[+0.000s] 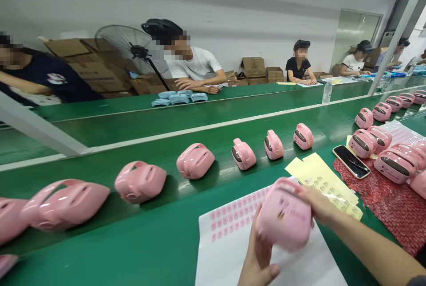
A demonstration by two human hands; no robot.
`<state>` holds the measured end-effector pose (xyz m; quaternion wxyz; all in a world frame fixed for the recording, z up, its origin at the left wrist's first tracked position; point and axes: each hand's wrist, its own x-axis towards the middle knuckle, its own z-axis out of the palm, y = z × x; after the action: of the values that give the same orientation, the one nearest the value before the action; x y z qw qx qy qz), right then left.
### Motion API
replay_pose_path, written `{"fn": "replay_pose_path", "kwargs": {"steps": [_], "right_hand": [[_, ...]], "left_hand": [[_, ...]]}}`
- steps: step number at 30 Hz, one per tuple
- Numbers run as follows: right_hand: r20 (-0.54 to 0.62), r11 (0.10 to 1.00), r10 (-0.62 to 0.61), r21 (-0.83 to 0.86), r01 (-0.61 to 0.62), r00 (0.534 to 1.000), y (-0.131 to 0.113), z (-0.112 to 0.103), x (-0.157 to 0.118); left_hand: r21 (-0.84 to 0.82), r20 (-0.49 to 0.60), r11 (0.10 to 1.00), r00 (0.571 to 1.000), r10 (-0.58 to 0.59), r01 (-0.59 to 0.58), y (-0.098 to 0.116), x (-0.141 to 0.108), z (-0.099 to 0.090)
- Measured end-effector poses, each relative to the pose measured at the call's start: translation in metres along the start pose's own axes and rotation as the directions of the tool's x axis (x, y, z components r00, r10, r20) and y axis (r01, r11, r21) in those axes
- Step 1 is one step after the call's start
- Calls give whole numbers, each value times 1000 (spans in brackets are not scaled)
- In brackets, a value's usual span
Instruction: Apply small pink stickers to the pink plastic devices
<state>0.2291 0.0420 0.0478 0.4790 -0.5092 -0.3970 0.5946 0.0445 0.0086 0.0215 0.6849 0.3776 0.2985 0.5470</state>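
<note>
Between my two hands is a glossy pink plastic casing (282,219), rounded, tilted and slightly blurred, with small printed lettering and a tiny figure on the side facing me. My left hand (258,255) wraps its lower left side, the thumb standing off below. Fingers of my right hand (317,201) grip its upper right edge, partly hidden behind it. Beneath lies a white sticker sheet (229,250) with rows of small pink stickers. Yellow sticker sheets (321,179) lie just beyond my right hand.
Similar pink casings (196,161) with handles line the green conveyor belt (213,131). At right are a phone (351,161), red bubble wrap (376,193) and more casings (396,162). A plastic bottle (327,92) stands on the divider. Several people sit opposite, near blue parts (179,98).
</note>
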Motion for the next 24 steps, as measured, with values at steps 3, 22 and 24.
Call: {"fn": "replay_pose_path", "kwargs": {"steps": [3,22,24], "right_hand": [[143,937,112,-346,-56,983,7,17,-15],[-481,754,-129,-616,-230,867,17,-57,49],[-465,810,-96,-550,-202,880,16,-59,48]], "left_hand": [[-239,-29,963,990,-135,124,-5,-6,-34],[-655,-110,749,993,37,-101,0,-4,-95],[-656,-132,747,991,22,-104,1,-5,-90]]}}
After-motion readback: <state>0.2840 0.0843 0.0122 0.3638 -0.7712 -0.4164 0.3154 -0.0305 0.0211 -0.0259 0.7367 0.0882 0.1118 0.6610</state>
